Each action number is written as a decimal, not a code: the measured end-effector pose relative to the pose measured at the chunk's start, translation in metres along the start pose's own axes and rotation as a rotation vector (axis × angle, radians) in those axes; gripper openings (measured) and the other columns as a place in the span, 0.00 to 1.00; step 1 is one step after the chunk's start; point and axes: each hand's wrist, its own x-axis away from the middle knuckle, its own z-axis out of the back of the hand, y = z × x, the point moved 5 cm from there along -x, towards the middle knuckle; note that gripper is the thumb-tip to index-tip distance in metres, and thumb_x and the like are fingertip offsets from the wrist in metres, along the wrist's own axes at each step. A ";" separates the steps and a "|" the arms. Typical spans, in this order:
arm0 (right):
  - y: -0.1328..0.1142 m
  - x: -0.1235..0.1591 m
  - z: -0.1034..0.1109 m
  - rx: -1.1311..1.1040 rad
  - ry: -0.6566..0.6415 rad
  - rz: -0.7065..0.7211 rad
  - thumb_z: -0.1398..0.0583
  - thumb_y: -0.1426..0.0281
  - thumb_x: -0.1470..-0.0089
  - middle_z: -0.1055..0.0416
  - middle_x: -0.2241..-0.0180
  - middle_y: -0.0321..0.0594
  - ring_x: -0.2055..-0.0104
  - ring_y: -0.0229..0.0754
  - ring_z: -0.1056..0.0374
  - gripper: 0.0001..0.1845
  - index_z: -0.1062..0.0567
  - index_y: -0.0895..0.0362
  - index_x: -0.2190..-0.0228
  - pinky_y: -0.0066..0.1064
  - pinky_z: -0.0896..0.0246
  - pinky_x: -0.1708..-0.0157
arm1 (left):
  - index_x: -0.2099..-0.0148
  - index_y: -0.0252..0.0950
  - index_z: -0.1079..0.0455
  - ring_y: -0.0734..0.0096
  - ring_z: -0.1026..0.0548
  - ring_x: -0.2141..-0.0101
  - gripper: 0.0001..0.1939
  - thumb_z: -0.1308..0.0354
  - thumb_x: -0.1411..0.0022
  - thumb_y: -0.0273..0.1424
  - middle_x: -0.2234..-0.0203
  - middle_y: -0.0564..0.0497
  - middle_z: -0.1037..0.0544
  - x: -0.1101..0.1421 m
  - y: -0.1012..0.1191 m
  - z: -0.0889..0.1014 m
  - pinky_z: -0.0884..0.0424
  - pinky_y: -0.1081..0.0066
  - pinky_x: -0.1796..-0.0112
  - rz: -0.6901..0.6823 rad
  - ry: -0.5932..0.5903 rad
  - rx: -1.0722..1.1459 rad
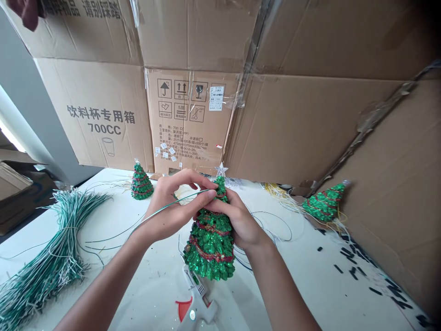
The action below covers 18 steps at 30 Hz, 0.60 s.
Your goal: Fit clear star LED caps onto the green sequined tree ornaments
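A small glittery green Christmas tree [212,239] with red garland and a clear star on top leans in front of me, held up off the table. My right hand [237,216] grips it from the right side, thumb across its upper part. With thumb and fingers pinched near the treetop, my left hand [182,202] holds a thin green wire [165,208] that trails back over the wrist. The wire's end at the tree is hidden by my fingers. Below the tree lies a white glue gun [200,303] with a red trigger.
On the left lies a thick bundle of green and white wires [58,248]. One small tree [140,183] stands at the back left, another tree [325,202] leans at the right. Black strips [353,257] are scattered along the right edge. Cardboard boxes [193,110] wall the back.
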 end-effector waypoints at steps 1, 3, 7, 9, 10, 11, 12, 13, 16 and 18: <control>0.000 0.000 0.000 0.000 -0.001 -0.003 0.25 0.68 0.48 0.20 0.71 0.34 0.71 0.43 0.23 0.16 0.18 0.52 0.58 0.36 0.24 0.67 | 0.58 0.43 0.16 0.62 0.17 0.58 0.06 0.30 0.31 0.38 0.58 0.50 0.13 -0.001 -0.001 0.001 0.22 0.64 0.57 0.023 -0.035 0.012; 0.001 -0.001 0.000 0.007 -0.006 -0.017 0.24 0.67 0.48 0.20 0.72 0.35 0.72 0.44 0.23 0.15 0.18 0.53 0.59 0.36 0.25 0.68 | 0.59 0.44 0.15 0.60 0.16 0.57 0.08 0.30 0.32 0.41 0.57 0.50 0.12 -0.003 -0.004 0.003 0.22 0.64 0.59 0.064 -0.063 0.020; 0.003 0.000 -0.004 0.020 -0.021 -0.062 0.23 0.67 0.51 0.20 0.71 0.38 0.70 0.45 0.22 0.17 0.18 0.54 0.60 0.37 0.24 0.68 | 0.60 0.45 0.15 0.61 0.17 0.59 0.08 0.29 0.33 0.42 0.60 0.50 0.12 -0.006 -0.010 0.006 0.24 0.63 0.60 0.107 0.004 -0.054; 0.004 0.001 -0.006 0.018 -0.029 -0.085 0.22 0.68 0.53 0.20 0.71 0.38 0.70 0.45 0.22 0.18 0.19 0.53 0.60 0.37 0.24 0.69 | 0.60 0.45 0.15 0.63 0.18 0.60 0.08 0.30 0.33 0.42 0.62 0.51 0.13 -0.007 -0.014 0.006 0.24 0.63 0.58 0.120 0.020 -0.077; 0.004 0.002 -0.007 0.016 -0.030 -0.096 0.22 0.68 0.53 0.20 0.71 0.38 0.70 0.45 0.23 0.19 0.19 0.53 0.60 0.37 0.23 0.69 | 0.60 0.45 0.15 0.64 0.18 0.60 0.08 0.30 0.33 0.43 0.62 0.52 0.13 -0.007 -0.015 0.006 0.25 0.64 0.58 0.124 0.023 -0.079; 0.004 0.002 -0.007 0.015 -0.028 -0.104 0.22 0.67 0.53 0.20 0.71 0.38 0.70 0.44 0.23 0.19 0.20 0.53 0.61 0.36 0.23 0.69 | 0.60 0.45 0.15 0.64 0.18 0.61 0.09 0.30 0.33 0.43 0.63 0.52 0.13 -0.007 -0.016 0.006 0.24 0.64 0.58 0.128 0.026 -0.078; 0.004 0.003 -0.008 0.014 -0.027 -0.111 0.23 0.67 0.53 0.20 0.71 0.38 0.71 0.44 0.23 0.18 0.20 0.54 0.61 0.36 0.24 0.69 | 0.60 0.45 0.15 0.65 0.18 0.61 0.09 0.30 0.33 0.43 0.63 0.52 0.13 -0.007 -0.017 0.006 0.24 0.65 0.58 0.131 0.031 -0.074; 0.004 0.003 -0.008 0.013 -0.025 -0.117 0.23 0.67 0.53 0.20 0.71 0.38 0.71 0.44 0.23 0.18 0.21 0.54 0.62 0.36 0.24 0.69 | 0.60 0.45 0.14 0.66 0.18 0.62 0.09 0.30 0.33 0.43 0.64 0.52 0.13 -0.007 -0.018 0.006 0.24 0.66 0.59 0.132 0.038 -0.072; 0.004 0.003 -0.009 0.008 -0.030 -0.126 0.24 0.68 0.51 0.19 0.70 0.39 0.70 0.45 0.22 0.16 0.21 0.55 0.62 0.36 0.23 0.69 | 0.60 0.43 0.14 0.68 0.18 0.65 0.08 0.29 0.34 0.41 0.66 0.52 0.13 -0.007 -0.018 0.006 0.24 0.68 0.61 0.141 0.065 -0.074; 0.003 0.004 -0.010 0.008 -0.029 -0.132 0.25 0.69 0.51 0.19 0.69 0.40 0.70 0.45 0.22 0.16 0.21 0.55 0.62 0.36 0.23 0.69 | 0.61 0.43 0.14 0.69 0.18 0.65 0.08 0.29 0.34 0.41 0.66 0.53 0.13 -0.007 -0.017 0.006 0.24 0.69 0.62 0.137 0.082 -0.079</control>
